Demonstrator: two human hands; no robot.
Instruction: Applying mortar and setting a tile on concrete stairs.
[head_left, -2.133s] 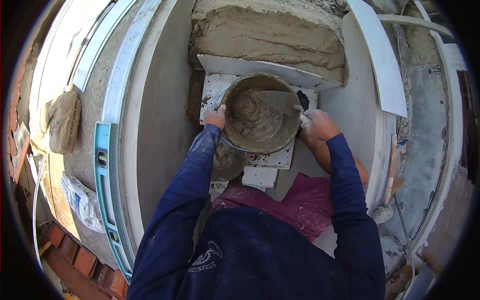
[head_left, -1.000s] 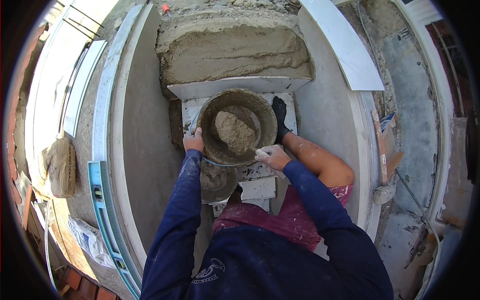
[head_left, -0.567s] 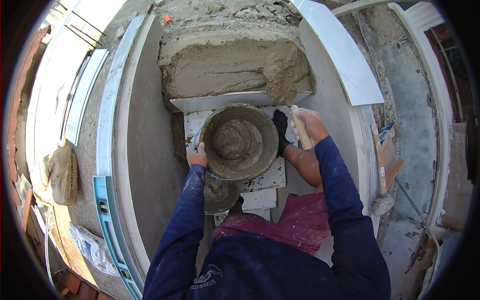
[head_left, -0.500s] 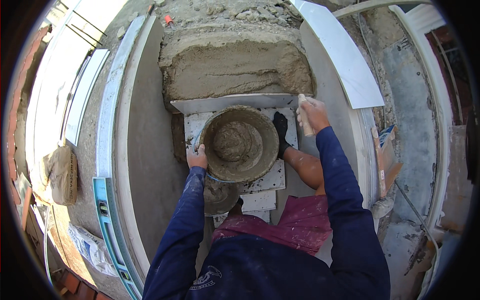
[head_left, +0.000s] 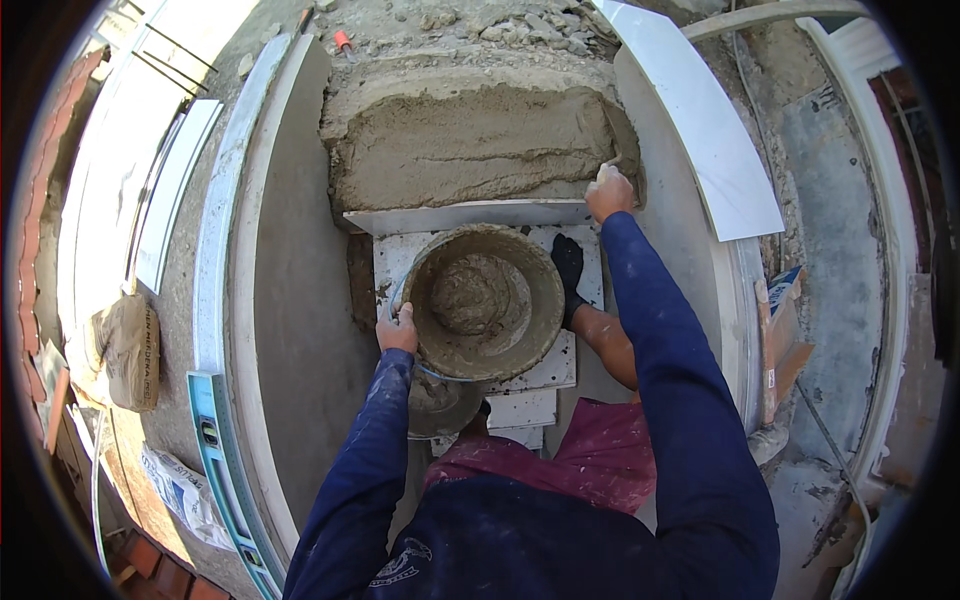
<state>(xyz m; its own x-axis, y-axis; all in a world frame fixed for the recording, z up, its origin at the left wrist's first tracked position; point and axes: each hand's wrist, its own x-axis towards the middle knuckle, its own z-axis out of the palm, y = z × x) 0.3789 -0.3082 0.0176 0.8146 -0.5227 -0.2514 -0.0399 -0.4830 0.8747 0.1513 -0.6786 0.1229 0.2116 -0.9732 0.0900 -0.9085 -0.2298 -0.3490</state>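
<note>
A bucket [head_left: 545, 345] coated in grey mortar stands in front of me, with wet mortar [head_left: 470, 295] heaped inside. My left hand [head_left: 397, 330] is closed on its left rim, by the thin blue handle. Farther off, my right hand [head_left: 608, 194] is closed around a pale-handled trowel [head_left: 613, 161], most of which the fist hides. That hand is at the right end of a bed of wet mortar [head_left: 470, 145], just beyond an upright thin slab [head_left: 470, 214]. A second, smaller mortar tub [head_left: 440, 408] sits partly under the bucket.
Grey walls [head_left: 305, 250] flank me on both sides. A white tile panel [head_left: 700, 120] leans on the right one. Along the left lie a blue spirit level [head_left: 215, 440], a paper cement bag [head_left: 132, 350] and a white sack [head_left: 185, 495]. My foot [head_left: 567, 262] stands right of the bucket.
My right hand has moved forward and slightly left with the trowel, from above the slab's right end to the mortar bed's edge. My left hand stays on the bucket rim.
</note>
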